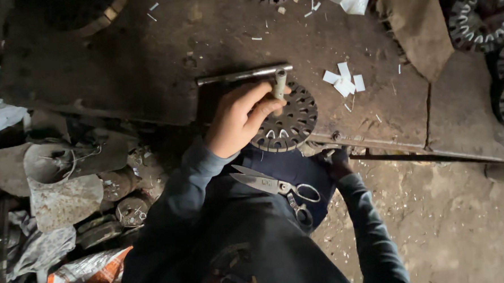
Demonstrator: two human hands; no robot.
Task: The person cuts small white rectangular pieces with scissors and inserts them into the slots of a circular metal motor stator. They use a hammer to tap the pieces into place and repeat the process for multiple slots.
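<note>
The right hand (336, 157) is mostly hidden under the edge of the dark metal bench (146, 61), so you cannot tell if it holds anything. The left hand (241, 118) covers part of the round slotted disc (289, 122) and the lower end of the short pale rod (280, 83). More slotted discs (484, 12) are cut off at the right edge, and one at the top (only a sliver shows). The heap of rusty round parts (118, 192) on the left is too dark to tell apart. The scissors (279, 188) tips hide against the dark clothes.
</note>
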